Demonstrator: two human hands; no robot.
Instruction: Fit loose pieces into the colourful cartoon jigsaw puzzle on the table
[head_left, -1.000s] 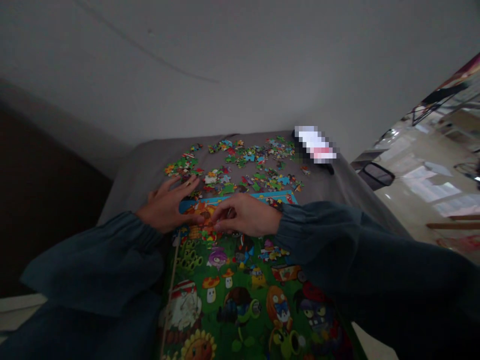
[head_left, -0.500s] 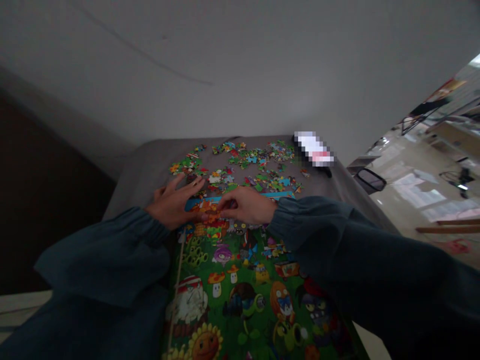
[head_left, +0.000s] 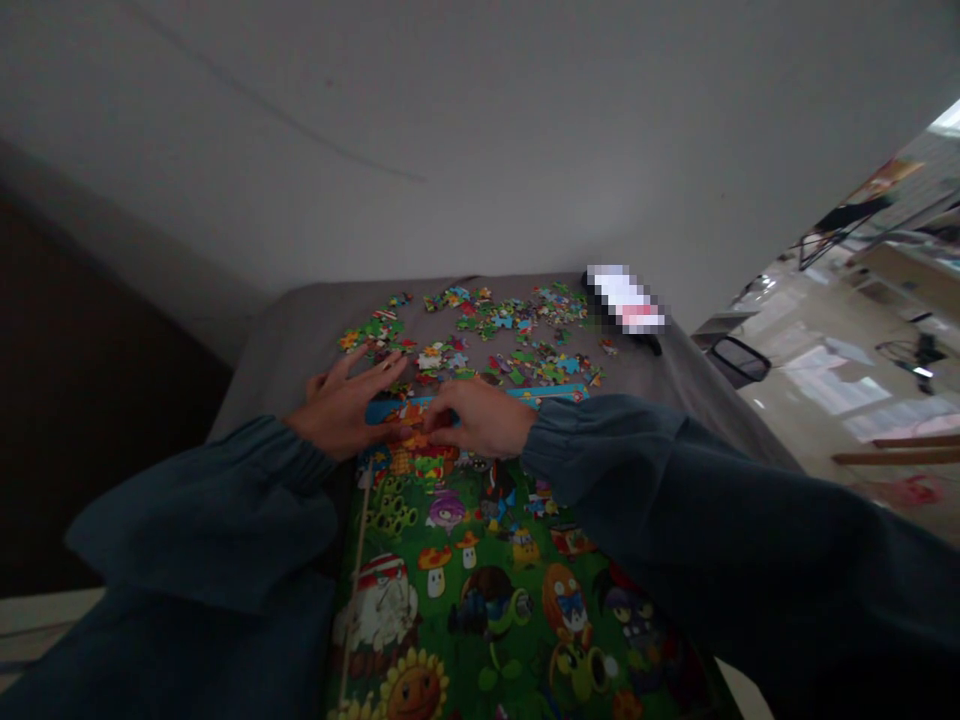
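Observation:
A jigsaw puzzle (head_left: 487, 560) with cartoon plants on a green ground stretches toward me. My left hand (head_left: 345, 408) rests at its far left corner, fingers spread, the thumb touching the orange part of the picture. Beside it, my right hand (head_left: 484, 418) is bent down with thumb and forefinger pinched at an orange puzzle piece (head_left: 412, 412) in the top rows. The fingers partly hide that piece. The puzzle's blue far edge (head_left: 555, 393) shows to the right of my right hand.
Loose puzzle pieces (head_left: 502, 320) lie scattered beyond the puzzle on a grey cloth (head_left: 285, 340). A phone with a blurred screen (head_left: 626, 300) lies at the far right. Behind stands a pale wall (head_left: 480, 150); eyeglasses or a dark-rimmed object (head_left: 741, 360) shows at right.
My right hand has shifted slightly left, closer to my left thumb, still pinching at the orange area. My left hand has barely moved.

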